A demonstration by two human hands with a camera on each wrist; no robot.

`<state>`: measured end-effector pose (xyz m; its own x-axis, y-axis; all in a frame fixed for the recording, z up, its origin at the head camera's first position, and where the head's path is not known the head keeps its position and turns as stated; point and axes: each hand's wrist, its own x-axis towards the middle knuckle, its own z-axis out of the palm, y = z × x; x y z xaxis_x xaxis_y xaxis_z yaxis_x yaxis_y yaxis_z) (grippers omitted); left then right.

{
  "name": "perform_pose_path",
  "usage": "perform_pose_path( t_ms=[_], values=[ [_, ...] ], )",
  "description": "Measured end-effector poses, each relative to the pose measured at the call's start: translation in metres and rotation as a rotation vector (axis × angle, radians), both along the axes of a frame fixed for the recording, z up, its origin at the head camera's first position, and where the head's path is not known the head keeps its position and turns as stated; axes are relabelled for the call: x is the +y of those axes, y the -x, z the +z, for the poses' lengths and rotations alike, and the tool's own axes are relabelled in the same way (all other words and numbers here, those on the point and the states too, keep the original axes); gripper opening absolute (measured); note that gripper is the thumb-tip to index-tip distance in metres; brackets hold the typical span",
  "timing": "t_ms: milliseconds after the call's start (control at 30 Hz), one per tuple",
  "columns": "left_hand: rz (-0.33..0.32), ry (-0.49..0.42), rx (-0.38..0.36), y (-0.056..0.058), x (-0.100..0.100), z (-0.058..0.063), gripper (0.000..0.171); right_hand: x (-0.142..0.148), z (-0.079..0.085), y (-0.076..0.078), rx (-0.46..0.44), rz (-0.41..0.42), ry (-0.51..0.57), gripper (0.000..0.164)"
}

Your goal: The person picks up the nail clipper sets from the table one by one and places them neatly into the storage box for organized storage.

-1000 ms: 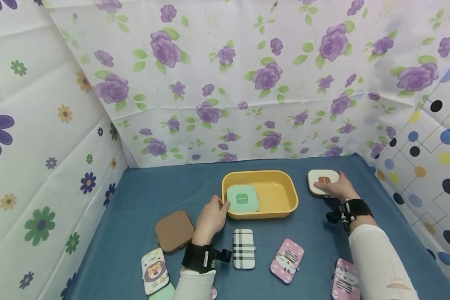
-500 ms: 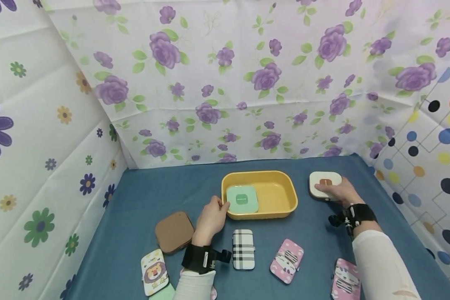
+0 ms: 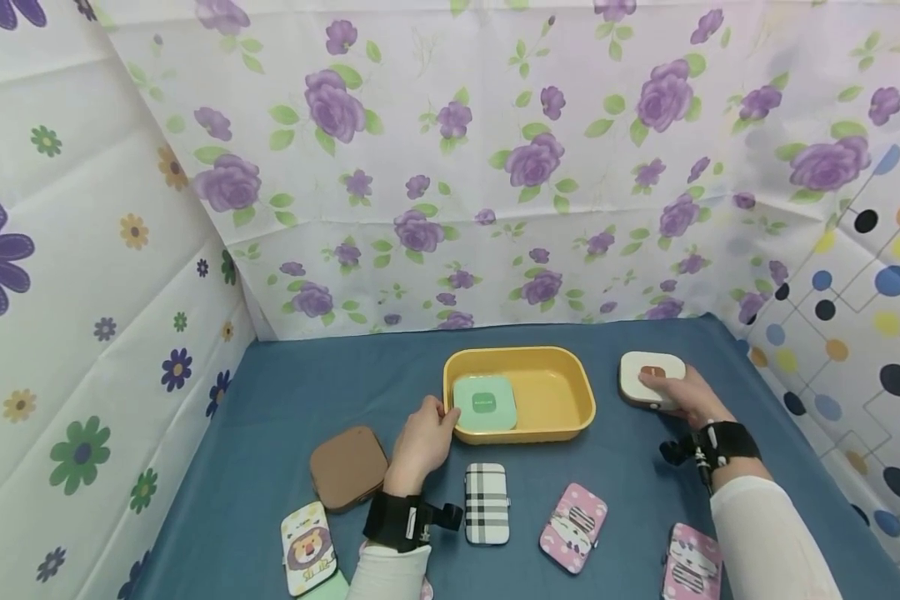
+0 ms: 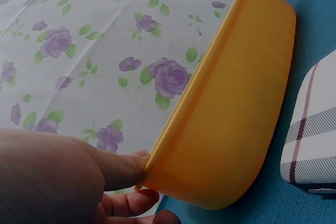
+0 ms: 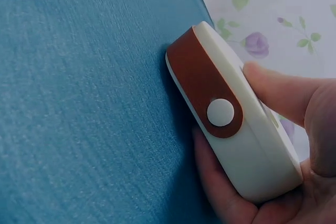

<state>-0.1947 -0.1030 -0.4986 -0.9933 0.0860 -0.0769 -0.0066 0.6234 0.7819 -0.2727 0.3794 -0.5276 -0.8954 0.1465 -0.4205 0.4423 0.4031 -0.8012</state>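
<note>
While the left hand (image 3: 423, 437) pinched the yellow tray (image 3: 553, 398), the right hand (image 3: 693, 398) gripped the cream case (image 3: 645, 364) beyond its right end; pressing clear of the snap button (image 5: 220, 112) seemed best.

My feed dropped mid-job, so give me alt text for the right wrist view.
The right hand grips a cream case whose brown strap and white button face the camera. Blue cloth fills the left; flowered fabric shows at upper right.
</note>
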Motion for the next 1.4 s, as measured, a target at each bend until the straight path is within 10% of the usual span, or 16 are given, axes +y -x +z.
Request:
perform_pose_path(
  t_ms=[400,1400],
  values=[
    [-0.01,0.0,-0.013,-0.005,0.002,-0.006,0.025,0.001,-0.008,-0.013,0.045,-0.001,0.092,0.093],
    [-0.002,-0.006,-0.019,-0.002,-0.002,0.0,0.026,0.001,-0.004,-0.014,0.041,-0.094,0.223,0.092]
  ],
)
